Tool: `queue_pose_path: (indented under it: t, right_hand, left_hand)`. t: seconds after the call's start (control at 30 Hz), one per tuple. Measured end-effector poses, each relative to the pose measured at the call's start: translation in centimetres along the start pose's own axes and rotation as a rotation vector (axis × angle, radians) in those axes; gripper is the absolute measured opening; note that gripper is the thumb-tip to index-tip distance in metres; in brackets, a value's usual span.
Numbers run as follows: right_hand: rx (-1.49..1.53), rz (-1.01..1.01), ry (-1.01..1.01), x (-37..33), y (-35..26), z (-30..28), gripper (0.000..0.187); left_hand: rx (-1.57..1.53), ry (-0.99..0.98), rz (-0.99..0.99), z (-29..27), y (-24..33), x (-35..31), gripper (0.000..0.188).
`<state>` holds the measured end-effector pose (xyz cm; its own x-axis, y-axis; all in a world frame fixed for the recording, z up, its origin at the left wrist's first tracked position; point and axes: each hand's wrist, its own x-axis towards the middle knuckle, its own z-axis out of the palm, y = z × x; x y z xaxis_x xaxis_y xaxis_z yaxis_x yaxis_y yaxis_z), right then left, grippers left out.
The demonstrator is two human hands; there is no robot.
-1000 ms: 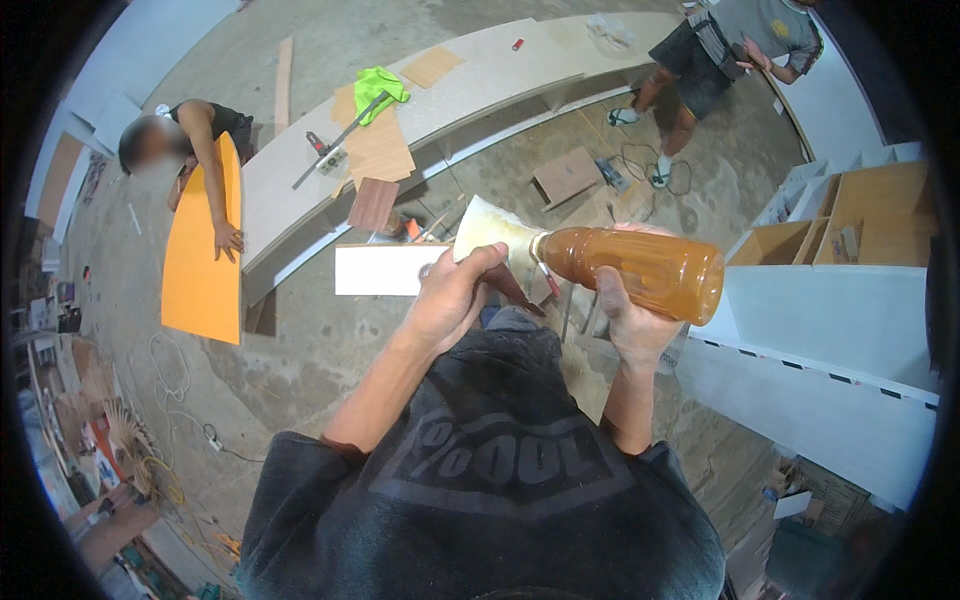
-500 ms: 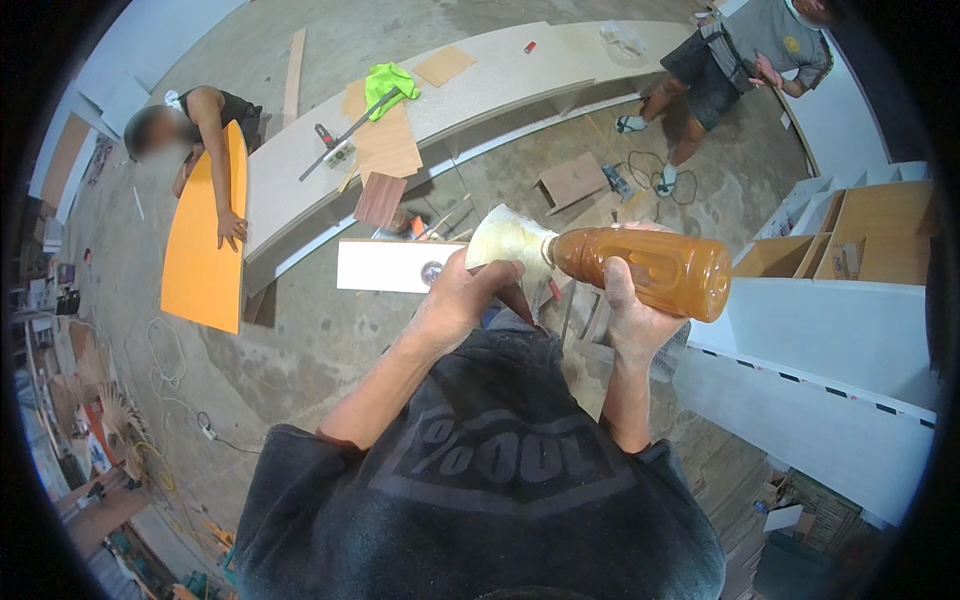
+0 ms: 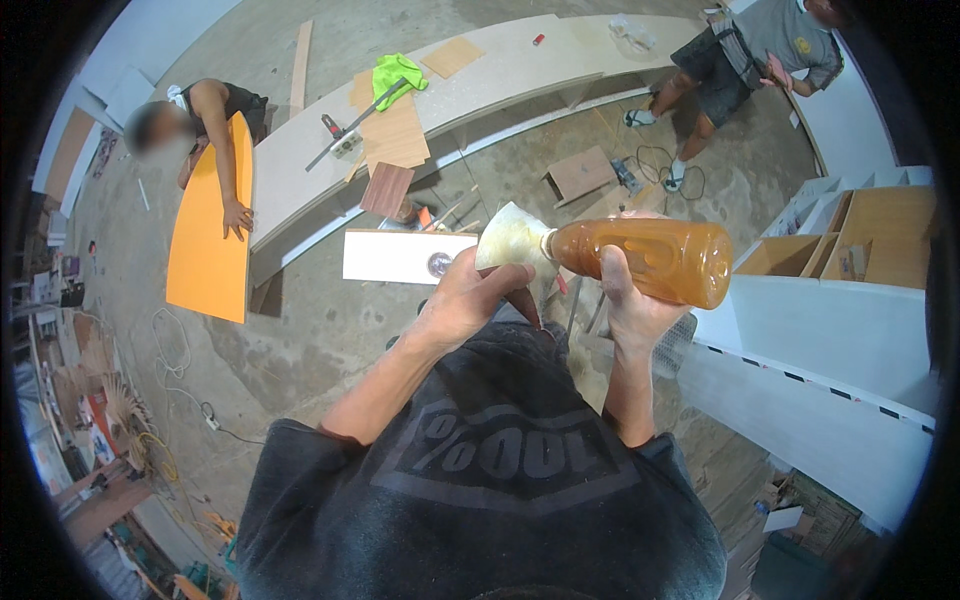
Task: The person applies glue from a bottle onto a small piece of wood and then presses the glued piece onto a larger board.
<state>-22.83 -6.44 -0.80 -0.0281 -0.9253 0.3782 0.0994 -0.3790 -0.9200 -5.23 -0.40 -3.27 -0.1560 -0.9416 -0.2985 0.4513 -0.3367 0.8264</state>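
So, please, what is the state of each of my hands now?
Left hand: closed, holding the pale flared piece.
Right hand: closed, holding the amber-brown bottle.

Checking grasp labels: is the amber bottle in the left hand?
No, the right hand is wrapped around the amber bottle, while the left hand grips the pale flared piece by the bottle's neck.

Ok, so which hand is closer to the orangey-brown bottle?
The right. The right hand is wrapped around the bottle itself; the left hand is off to the left, past its neck, gripping the pale flared piece.
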Motion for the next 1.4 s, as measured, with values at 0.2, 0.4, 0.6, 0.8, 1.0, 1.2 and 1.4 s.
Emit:
queue_pose_path:
  t: [0.2, 0.4, 0.6, 0.8, 1.0, 1.2, 1.4]
  right_hand:
    - [0.02, 0.001, 0.01, 0.0, 0.1, 0.1, 0.049]
    - [0.039, 0.01, -0.004, -0.1, 0.0, 0.4, 0.049]
    - [0.027, 0.007, -0.028, -0.1, 0.5, 0.2, 0.05]
    - [0.06, 0.019, -0.033, 0.0, 0.4, 0.6, 0.048]
    - [0.045, 0.008, -0.046, 0.2, 0.8, 0.7, 0.047]
    - [0.049, -0.007, -0.08, 0.6, 0.7, 1.1, 0.044]
    - [0.067, 0.012, -0.077, 0.7, 1.4, 1.8, 0.046]
  left_hand:
    - [0.068, -0.012, -0.029, -0.1, 0.5, -0.3, 0.024]
    - [0.063, 0.003, -0.041, -0.3, 0.5, -0.5, 0.024]
    - [-0.017, 0.011, -0.038, -0.9, -0.6, -0.2, 0.028]
    - [-0.061, 0.029, -0.057, -0.9, -0.6, -0.3, 0.027]
    - [0.021, 0.005, -0.063, -0.8, -0.2, -0.4, 0.026]
    - [0.052, -0.017, -0.067, -0.2, 0.5, -0.5, 0.027]
    - [0.137, 0.022, -0.086, 0.3, 0.8, -0.5, 0.026]
